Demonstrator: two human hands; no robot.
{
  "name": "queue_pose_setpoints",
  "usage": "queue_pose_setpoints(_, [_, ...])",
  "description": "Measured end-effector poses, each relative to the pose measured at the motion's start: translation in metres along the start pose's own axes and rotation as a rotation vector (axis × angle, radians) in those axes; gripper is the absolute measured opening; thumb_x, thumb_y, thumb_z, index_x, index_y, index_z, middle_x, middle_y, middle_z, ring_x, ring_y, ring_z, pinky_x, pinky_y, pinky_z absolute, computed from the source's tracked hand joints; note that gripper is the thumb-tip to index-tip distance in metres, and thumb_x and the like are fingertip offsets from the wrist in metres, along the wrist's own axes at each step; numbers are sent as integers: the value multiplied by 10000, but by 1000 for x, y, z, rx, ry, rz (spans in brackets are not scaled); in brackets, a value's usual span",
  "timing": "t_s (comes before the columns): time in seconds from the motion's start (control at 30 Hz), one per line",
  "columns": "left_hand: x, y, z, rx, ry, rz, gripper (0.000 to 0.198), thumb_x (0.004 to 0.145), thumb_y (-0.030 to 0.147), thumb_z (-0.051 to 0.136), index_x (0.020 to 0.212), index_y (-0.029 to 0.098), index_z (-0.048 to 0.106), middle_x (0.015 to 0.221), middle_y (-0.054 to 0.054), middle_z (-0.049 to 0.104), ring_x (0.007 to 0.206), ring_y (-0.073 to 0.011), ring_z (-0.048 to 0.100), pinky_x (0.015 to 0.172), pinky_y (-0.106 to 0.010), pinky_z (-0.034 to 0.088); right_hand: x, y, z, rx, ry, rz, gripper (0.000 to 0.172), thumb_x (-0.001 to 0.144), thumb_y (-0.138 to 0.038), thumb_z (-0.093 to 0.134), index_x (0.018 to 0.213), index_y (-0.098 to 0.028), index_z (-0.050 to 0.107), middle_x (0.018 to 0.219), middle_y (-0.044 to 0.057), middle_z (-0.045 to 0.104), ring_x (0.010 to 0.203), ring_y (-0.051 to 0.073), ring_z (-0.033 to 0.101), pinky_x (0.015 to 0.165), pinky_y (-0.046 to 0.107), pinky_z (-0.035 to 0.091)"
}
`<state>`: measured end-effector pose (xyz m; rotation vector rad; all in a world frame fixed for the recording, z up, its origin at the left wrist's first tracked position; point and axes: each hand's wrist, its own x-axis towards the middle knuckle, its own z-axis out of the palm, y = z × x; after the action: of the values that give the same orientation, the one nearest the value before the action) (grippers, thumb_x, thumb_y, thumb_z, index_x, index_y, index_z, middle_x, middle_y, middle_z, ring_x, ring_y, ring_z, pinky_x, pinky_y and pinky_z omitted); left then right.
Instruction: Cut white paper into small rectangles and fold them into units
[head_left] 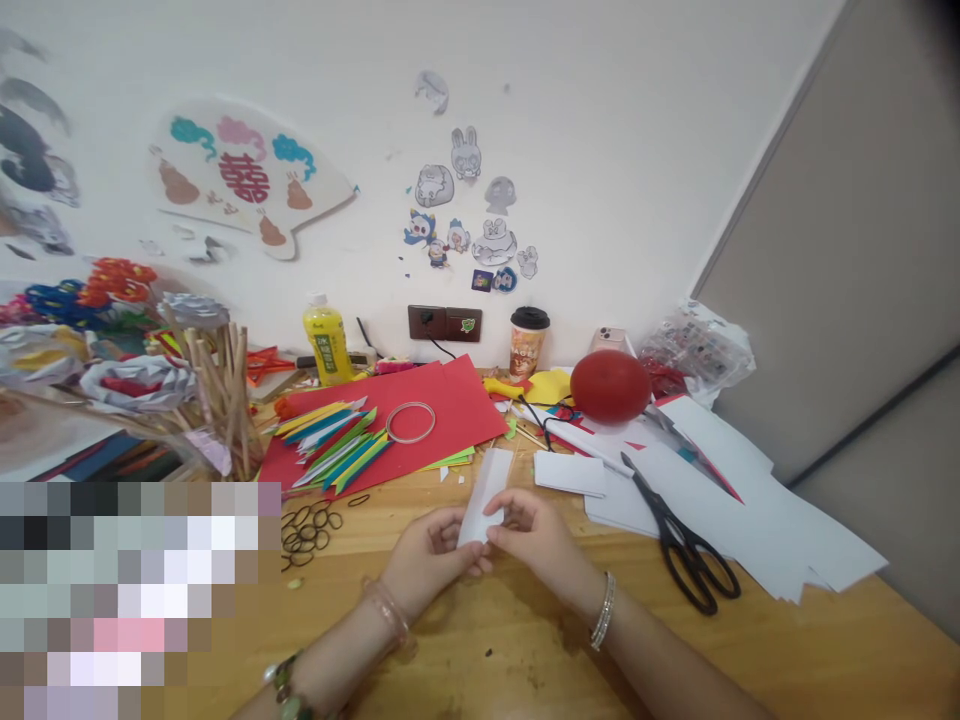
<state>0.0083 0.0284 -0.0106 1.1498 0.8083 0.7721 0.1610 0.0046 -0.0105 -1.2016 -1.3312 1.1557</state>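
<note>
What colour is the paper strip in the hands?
White paper strip, clearest in the head view.

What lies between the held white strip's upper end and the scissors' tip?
The head view shows small white paper, folded or stacked, on the wooden table.

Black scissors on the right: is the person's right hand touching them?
Apart: the head view shows wooden tabletop between the right hand, which holds the white paper strip, and the black scissors.

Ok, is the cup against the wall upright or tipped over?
Upright: the cup stands with its black lid on top and its sides near vertical. The lid hides how full it is.
</note>
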Motion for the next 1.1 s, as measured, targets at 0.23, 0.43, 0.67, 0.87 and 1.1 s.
queue_pose_setpoints(0.23, [-2,0,-3,-96,-5,-76,382,512,341,778,776,115,619,666,-32,675,599,-158,648,590,-239,499,0,-4,3,43,3,41,146,643,-148,547,786,-172,530,597,-46,563,590,138,609,567,244,438])
queue_pose_setpoints(0.43, [-1,-1,-4,-90,-3,-81,399,533,354,767,799,103,608,682,-51,674,606,-158,642,615,-255,501,1,0,4,-9,26,15,152,647,-134,532,792,-180,530,584,-59,532,577,125,586,542,225,418])
queue_pose_setpoints(0.67, [1,-2,-1,32,8,12,380,524,407,753,711,138,560,538,19,617,456,-103,560,479,-218,441,0,2,6,-56,35,-19,163,628,-120,535,777,-184,548,586,-61,482,563,101,486,526,208,381])
queue_pose_setpoints(0.87, [2,-3,-3,41,19,-17,392,507,414,756,705,143,553,528,15,611,455,-120,564,489,-239,443,-1,2,7,-49,29,-16,211,634,-110,518,827,-194,537,571,-71,453,541,97,469,510,207,360])
queue_pose_setpoints(1.1, [3,-4,-4,16,-2,-21,386,519,394,760,715,136,551,569,7,631,457,-108,569,485,-229,450,0,-1,5,23,27,-33,223,686,-167,527,905,-193,496,547,-79,492,512,113,540,541,239,413])
